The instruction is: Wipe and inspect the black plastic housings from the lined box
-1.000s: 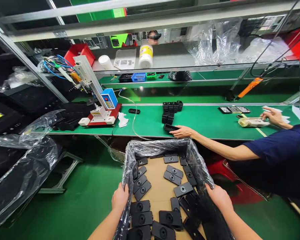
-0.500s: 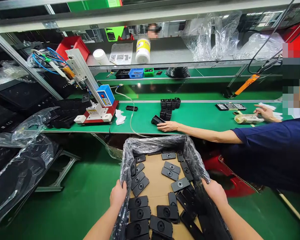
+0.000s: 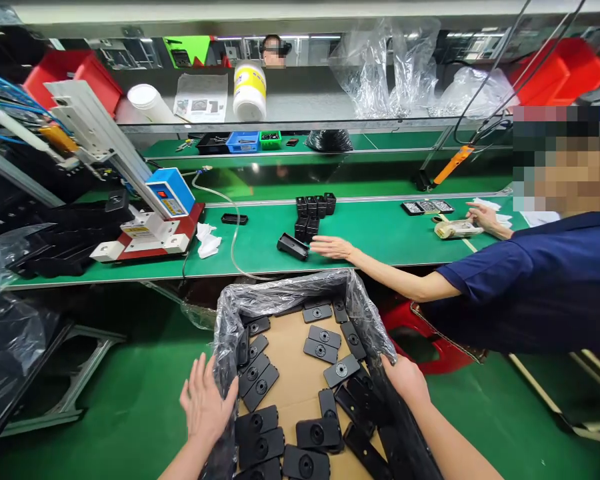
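A cardboard box lined with a plastic bag [image 3: 280, 297] stands on the green floor in front of me, holding several flat black plastic parts [image 3: 321, 347] with round centres. My left hand [image 3: 205, 403] is off the box's left rim, fingers spread and open beside the liner. My right hand [image 3: 406, 379] grips the right rim of the box over the liner. A co-worker in a dark blue shirt [image 3: 540, 287] leans in from the right, one hand [image 3: 333, 247] flat by a black tray part [image 3: 293, 245] on the bench.
A green workbench [image 3: 380, 233] runs across ahead, with a red-and-blue press machine [image 3: 155, 213], stacked black parts [image 3: 313, 213] and an orange electric screwdriver [image 3: 453, 163]. A red stool [image 3: 420, 333] stands right of the box. Plastic-wrapped black items [image 3: 10, 333] lie at left.
My left hand let go of the box's left rim and opened. The view shifted right and closer. The co-worker's hand slid a black tray part leftwards on the bench and released it.
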### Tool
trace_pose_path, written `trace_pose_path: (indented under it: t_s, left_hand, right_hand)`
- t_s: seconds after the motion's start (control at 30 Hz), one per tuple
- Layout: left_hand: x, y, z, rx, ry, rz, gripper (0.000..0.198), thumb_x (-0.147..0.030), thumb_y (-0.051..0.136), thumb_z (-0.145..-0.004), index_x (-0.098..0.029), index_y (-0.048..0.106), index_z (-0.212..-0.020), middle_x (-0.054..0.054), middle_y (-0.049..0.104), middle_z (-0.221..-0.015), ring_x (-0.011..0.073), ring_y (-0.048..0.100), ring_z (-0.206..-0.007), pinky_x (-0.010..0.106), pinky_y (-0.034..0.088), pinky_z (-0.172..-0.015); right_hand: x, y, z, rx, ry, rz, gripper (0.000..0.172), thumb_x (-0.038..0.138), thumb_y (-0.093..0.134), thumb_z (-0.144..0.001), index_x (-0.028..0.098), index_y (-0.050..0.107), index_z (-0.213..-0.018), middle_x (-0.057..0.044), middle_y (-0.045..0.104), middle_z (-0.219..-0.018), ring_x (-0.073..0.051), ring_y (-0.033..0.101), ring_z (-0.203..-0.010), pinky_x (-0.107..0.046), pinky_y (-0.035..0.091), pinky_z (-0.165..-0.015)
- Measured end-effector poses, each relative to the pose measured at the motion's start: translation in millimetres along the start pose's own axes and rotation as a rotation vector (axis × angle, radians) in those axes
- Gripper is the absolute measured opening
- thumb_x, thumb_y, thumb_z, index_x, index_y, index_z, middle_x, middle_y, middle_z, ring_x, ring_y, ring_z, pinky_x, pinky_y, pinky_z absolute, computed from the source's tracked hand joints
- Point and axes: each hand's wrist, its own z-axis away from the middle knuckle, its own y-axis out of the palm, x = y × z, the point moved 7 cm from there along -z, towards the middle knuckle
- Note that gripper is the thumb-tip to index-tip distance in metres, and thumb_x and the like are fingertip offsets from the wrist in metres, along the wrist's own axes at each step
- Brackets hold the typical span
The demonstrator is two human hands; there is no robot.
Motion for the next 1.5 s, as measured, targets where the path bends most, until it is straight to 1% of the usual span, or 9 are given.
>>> trace_pose_path:
  t_s: [0.1,0.23,0.37,0.5,0.6,0.8,1.03,1.2,1.5]
  left_hand:
    - [-39,-1.8,-61,-0.098,0.216,0.153,0.062,-0.042,0.05,-0.086,-0.016,0.03,-0.139,0.02,0.032,-0.147,0.0297,0.027,-0.139,0.049,0.026,-0.11]
    - [-101,22.4,-181,-0.083,0.399,0.379,0.07,-0.037,0.058,-0.082,-0.01,0.028,-0.14,0.023,0.033,-0.144,0.03,0.029,-0.138,0.046,0.029,-0.112]
    - [-155,69.0,-284,0.128,0.375,0.552,0.091,-0.028,0.069,-0.072,-0.011,0.017,-0.145,0.024,0.028,-0.147,0.0331,0.033,-0.136,0.049,0.03,-0.111]
    - [-191,110.5,-340,0.385,0.305,0.712,0.115,-0.023,0.076,-0.062,-0.019,0.001,-0.149,0.022,0.014,-0.154,0.0333,0.024,-0.141,0.049,0.025,-0.113]
    - [-206,128.6,-356,0.534,0.317,0.75,0.116,-0.021,0.078,-0.058,-0.018,0.006,-0.149,0.022,0.03,-0.149,0.0322,0.031,-0.137,0.048,0.028,-0.111]
    - [-211,134.6,-356,0.564,0.375,0.721,0.083,-0.027,0.081,-0.049,-0.017,0.051,-0.126,0.008,0.062,-0.112,0.0269,0.057,-0.106,0.041,0.041,-0.099]
    - [-187,110.9,-324,0.418,0.321,0.765,0.067,-0.042,0.081,-0.049,-0.016,0.055,-0.105,0.006,0.063,-0.102,0.0219,0.059,-0.095,0.036,0.046,-0.091]
    - [-158,71.1,-266,0.295,0.131,0.88,0.067,-0.044,0.081,-0.051,-0.018,0.051,-0.106,0.004,0.062,-0.095,0.021,0.059,-0.09,0.034,0.047,-0.085]
    - [-144,26.5,-125,0.509,-0.222,1.47,0.056,-0.039,0.08,-0.061,-0.02,0.049,-0.104,0.004,0.063,-0.101,0.0182,0.062,-0.096,0.031,0.048,-0.09]
  right_hand:
    - [0,-1,2,-0.008,0.007,0.006,0.052,0.05,0.034,-0.091,0.013,0.067,-0.107,-0.02,0.069,-0.099,-0.034,0.065,-0.097,-0.04,0.048,-0.081]
    - [0,-1,2,-0.008,0.016,-0.01,0.051,0.051,0.033,-0.091,0.015,0.067,-0.102,-0.018,0.069,-0.094,-0.033,0.066,-0.094,-0.038,0.048,-0.079]
    - [-3,1,1,-0.003,0.025,-0.022,0.051,0.054,0.033,-0.09,0.017,0.067,-0.101,-0.016,0.07,-0.091,-0.033,0.066,-0.092,-0.038,0.048,-0.077]
    - [-8,6,-2,-0.042,0.029,-0.029,0.047,0.052,0.033,-0.089,0.021,0.067,-0.096,-0.011,0.07,-0.086,-0.033,0.066,-0.089,-0.036,0.047,-0.073]
    - [-12,9,-4,-0.074,0.058,-0.006,0.042,0.053,0.038,-0.087,0.023,0.068,-0.09,-0.004,0.069,-0.081,-0.032,0.066,-0.088,-0.033,0.046,-0.071]
    - [-4,2,1,-0.059,0.034,-0.014,0.043,0.049,0.034,-0.09,0.021,0.067,-0.09,-0.01,0.07,-0.086,-0.031,0.066,-0.087,-0.033,0.047,-0.071]
    - [-4,1,2,-0.018,0.061,0.003,0.044,0.049,0.036,-0.091,0.02,0.068,-0.095,-0.014,0.071,-0.092,-0.031,0.066,-0.09,-0.033,0.047,-0.073]
    - [-4,2,1,-0.012,0.056,-0.004,0.047,0.051,0.036,-0.091,0.019,0.068,-0.102,-0.015,0.071,-0.092,-0.031,0.066,-0.092,-0.035,0.047,-0.076]
    - [2,-4,6,-0.021,0.049,0.026,0.051,0.053,0.036,-0.091,0.017,0.069,-0.106,-0.017,0.07,-0.094,-0.031,0.066,-0.093,-0.036,0.048,-0.079]
